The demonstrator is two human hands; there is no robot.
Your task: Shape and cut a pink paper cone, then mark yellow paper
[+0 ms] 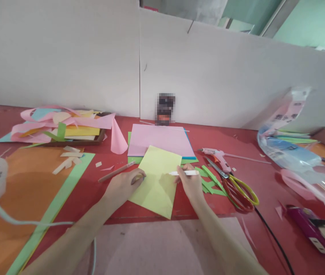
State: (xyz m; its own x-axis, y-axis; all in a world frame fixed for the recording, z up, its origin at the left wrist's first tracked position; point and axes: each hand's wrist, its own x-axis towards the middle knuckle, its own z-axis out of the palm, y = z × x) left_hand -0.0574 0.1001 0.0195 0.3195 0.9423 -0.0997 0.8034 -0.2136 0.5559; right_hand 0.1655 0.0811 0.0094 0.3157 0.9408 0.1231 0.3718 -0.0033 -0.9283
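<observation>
A sheet of pale yellow paper (159,179) lies at an angle in front of me, its far end over a stack of pink sheets (159,137). My left hand (125,183) rests at the paper's left edge with curled fingers; a small dark, bluish bit shows at their tips, too blurred to name. In my right hand (189,183) is a white marker (191,173), pinched between thumb and fingers, its tip pointing left over the paper's right side. Beside my left hand lies a brownish-pink pen (116,172). Green paper strips (212,183) lie just right of my right hand.
Right of the strips are scissors (236,189) with red and yellow handles and a pink glue gun (216,156). A purple power strip (311,233) sits farther right. Leftward are a tray of paper scraps (82,131), a pink paper cone (118,137) and orange sheets (33,179).
</observation>
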